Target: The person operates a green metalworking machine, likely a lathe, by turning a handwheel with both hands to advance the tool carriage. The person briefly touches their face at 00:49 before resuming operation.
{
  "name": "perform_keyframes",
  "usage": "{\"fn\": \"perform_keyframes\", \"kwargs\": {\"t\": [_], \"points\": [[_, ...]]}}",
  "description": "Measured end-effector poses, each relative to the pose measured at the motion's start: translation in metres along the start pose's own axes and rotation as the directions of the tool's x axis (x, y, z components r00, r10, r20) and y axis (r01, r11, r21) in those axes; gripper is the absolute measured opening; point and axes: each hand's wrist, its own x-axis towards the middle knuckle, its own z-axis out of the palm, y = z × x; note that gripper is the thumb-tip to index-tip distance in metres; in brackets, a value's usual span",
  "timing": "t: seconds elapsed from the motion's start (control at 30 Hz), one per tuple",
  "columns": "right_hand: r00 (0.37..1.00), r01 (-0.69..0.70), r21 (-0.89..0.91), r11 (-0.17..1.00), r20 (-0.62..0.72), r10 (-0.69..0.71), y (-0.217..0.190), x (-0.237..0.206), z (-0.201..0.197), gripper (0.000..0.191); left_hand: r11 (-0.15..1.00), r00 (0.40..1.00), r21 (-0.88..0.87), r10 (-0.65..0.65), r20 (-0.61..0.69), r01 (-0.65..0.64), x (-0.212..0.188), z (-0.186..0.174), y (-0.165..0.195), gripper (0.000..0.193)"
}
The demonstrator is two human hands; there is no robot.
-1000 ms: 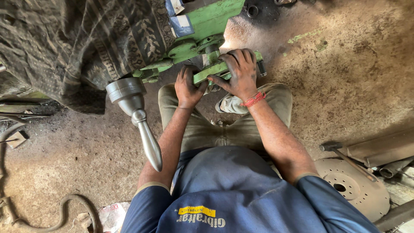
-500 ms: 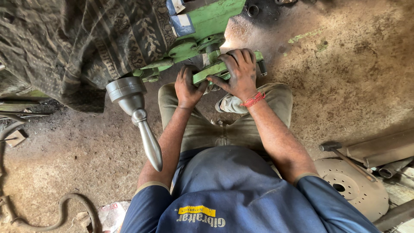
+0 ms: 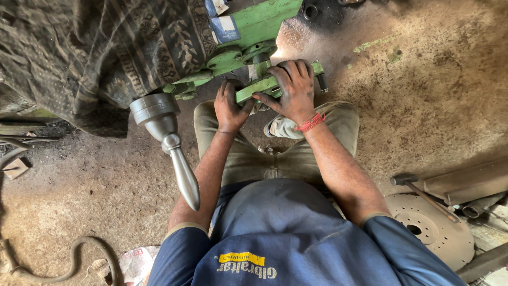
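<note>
Gripping the green metal bar [image 3: 264,87], left hand [image 3: 230,108] and right hand [image 3: 293,90] clamp it together.

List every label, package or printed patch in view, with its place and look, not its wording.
Label: on the green machine arm at top centre, rectangular, blue and white.
Printed patch: on the blue shirt at bottom centre, yellow bar over white lettering.
Printed wrapper: crumpled on the dirt floor at bottom left, whitish with red print.

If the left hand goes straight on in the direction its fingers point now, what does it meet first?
The left hand points up the picture, fingertips already at the green metal arm. Going on, it would probably press into that arm, then the green machine body behind; depth is unclear.
</note>
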Motion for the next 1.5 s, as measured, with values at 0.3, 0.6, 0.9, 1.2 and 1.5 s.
{"fn": "perform_keyframes", "kwargs": {"t": [0.3, 0.6, 0.9, 1.2, 1.5], "points": [[1.0, 0.005, -0.019, 1.0, 0.014, -0.005, -0.0005, -0.0005, 0.0013, 0.071, 1.0, 1.0, 0.001, -0.016, 0.001, 0.016, -0.0012, 0.0013, -0.0014, 0.034], [1.0, 0.016, -0.003, 1.0, 0.005, -0.016, -0.0009, -0.0007, 0.0021, 0.07, 0.999, 0.999, -0.022, -0.036, 0.005, 0.036, -0.0021, 0.0014, -0.002, 0.033], [1.0, 0.017, -0.019, 1.0, 0.019, -0.016, -0.0048, 0.0012, -0.0019, 0.07, 0.999, 1.0, -0.038, -0.031, -0.005, 0.03, -0.0024, 0.0012, -0.0017, 0.033], [1.0, 0.025, -0.026, 0.999, 0.007, -0.025, -0.0079, 0.0033, -0.0046, 0.064, 0.998, 0.999, -0.051, -0.024, -0.028, 0.022, -0.0046, 0.0062, -0.0054, 0.036], [1.0, 0.021, -0.031, 0.999, 0.012, -0.021, -0.0083, 0.0037, -0.0036, 0.066, 0.996, 0.999, -0.081, -0.047, -0.001, 0.047, -0.0066, 0.0079, -0.008, 0.036]]}}
